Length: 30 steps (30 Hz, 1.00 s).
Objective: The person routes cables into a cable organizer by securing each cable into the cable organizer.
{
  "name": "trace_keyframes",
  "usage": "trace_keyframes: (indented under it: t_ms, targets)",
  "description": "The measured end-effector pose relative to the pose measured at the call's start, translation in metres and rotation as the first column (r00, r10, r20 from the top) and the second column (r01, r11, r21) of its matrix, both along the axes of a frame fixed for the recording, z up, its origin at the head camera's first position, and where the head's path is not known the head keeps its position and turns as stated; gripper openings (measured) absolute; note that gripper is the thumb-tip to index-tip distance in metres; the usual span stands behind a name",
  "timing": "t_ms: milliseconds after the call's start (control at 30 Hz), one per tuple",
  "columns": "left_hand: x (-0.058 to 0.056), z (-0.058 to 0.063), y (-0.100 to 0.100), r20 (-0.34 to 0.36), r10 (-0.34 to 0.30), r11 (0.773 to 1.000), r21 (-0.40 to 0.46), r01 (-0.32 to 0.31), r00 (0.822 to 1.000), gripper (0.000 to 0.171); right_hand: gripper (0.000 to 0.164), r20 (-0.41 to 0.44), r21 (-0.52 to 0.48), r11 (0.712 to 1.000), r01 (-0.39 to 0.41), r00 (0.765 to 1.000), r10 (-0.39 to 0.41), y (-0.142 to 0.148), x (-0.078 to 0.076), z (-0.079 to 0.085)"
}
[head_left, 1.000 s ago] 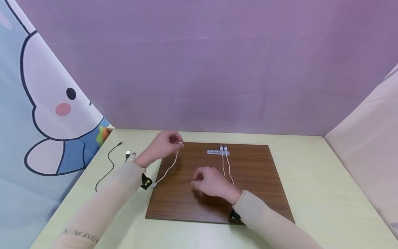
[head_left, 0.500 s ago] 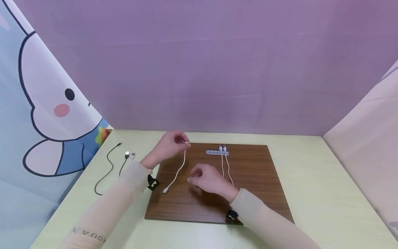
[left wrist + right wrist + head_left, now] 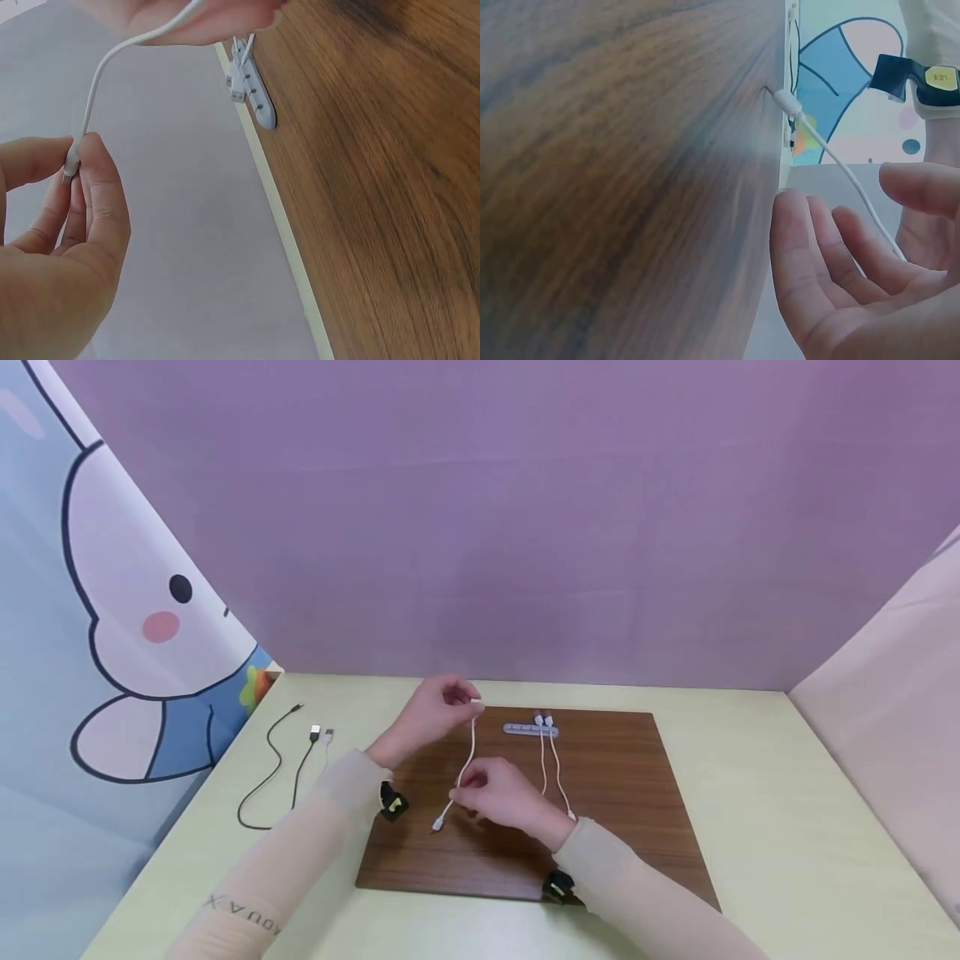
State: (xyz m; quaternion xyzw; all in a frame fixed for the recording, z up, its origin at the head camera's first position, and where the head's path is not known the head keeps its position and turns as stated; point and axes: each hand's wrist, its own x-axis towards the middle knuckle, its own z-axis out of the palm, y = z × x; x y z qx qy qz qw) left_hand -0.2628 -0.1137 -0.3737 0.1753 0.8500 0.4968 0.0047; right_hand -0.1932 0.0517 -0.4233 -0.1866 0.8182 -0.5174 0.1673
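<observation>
My left hand (image 3: 438,708) pinches one end of a white USB cable (image 3: 473,745) between thumb and forefinger, above the far left part of the brown wood-grain board (image 3: 615,835). From there the cable hangs toward me, its other plug (image 3: 786,102) low over the board. Close beside its lower part is my right hand (image 3: 506,795). In the right wrist view its thumb and fingers stand apart, and the cable runs behind them. A grey-blue cable clip strip (image 3: 262,111) lies near the board's far edge. Two white cables (image 3: 543,762) sit in its right-hand slots.
On the pale table (image 3: 757,793), left of the board, lies a curved black cable (image 3: 258,787). A black USB plug (image 3: 315,735) and a whitish plug (image 3: 328,737) lie near it. A purple cloth (image 3: 480,527) hangs behind the table.
My left hand has moved right, bringing the white cable over the board and beside my right hand. The cable's lower plug has swung right too. My right hand has stayed nearly in place.
</observation>
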Motion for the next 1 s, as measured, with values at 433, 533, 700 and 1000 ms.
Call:
trace_keyframes:
  t_ms: [433, 533, 700, 1000]
  targets:
    - [-0.002, -0.002, 0.009, 0.046, 0.002, 0.999, 0.05, -0.005, 0.999, 0.016, 0.01, 0.048, -0.049, 0.999, -0.007, 0.999, 0.01, 0.013, 0.005, 0.0]
    - [-0.004, -0.002, 0.01, 0.049, -0.003, 0.999, 0.054, 0.001, 0.999, 0.017, 0.009, 0.085, -0.062, 0.998, -0.01, 0.996, 0.015, 0.019, 0.006, 0.001]
    - [-0.005, -0.004, 0.012, 0.056, 0.013, 0.996, 0.082, -0.018, 0.998, 0.017, 0.006, 0.172, -0.084, 0.996, -0.015, 0.985, 0.029, 0.027, 0.006, 0.0]
    - [-0.009, -0.001, 0.016, 0.047, 0.014, 0.996, 0.087, -0.018, 0.999, 0.019, 0.006, 0.171, -0.074, 0.997, -0.015, 0.985, 0.027, 0.032, 0.007, -0.002]
